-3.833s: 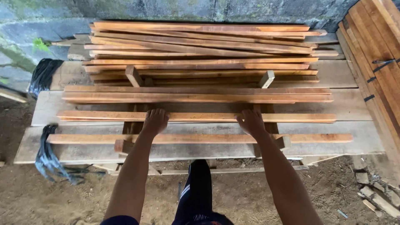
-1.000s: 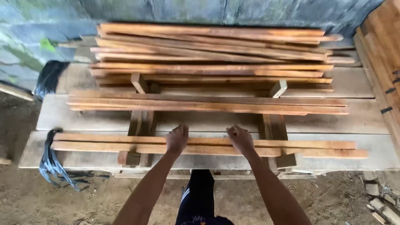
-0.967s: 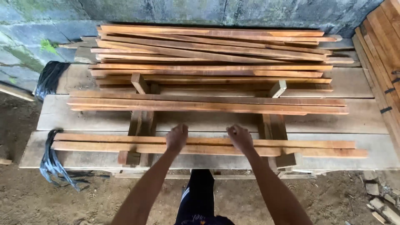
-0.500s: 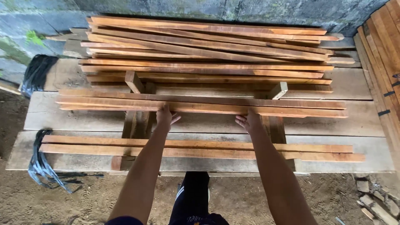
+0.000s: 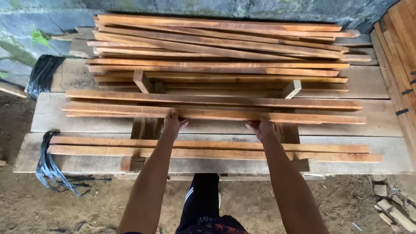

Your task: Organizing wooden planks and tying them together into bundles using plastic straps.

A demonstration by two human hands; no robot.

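Long reddish-brown wooden slats lie crosswise on two wooden cross supports. My left hand and my right hand both grip the near edge of a long slat, the nearer of two in the middle row, fingers curled around it. The hands are about a shoulder's width apart near the slat's middle. Two more slats lie side by side in the front row, under my forearms. A loose pile of slats is stacked at the back by the wall.
Wide pale base planks carry everything. Black plastic straps hang off the left end, and a black bag sits further back. Stacked boards lean at the right. Wood scraps lie on the dirt floor.
My hands left the front pair of slats and reached forward to the middle row, where they now hold the nearer slat. The front slats stay where they were laid.
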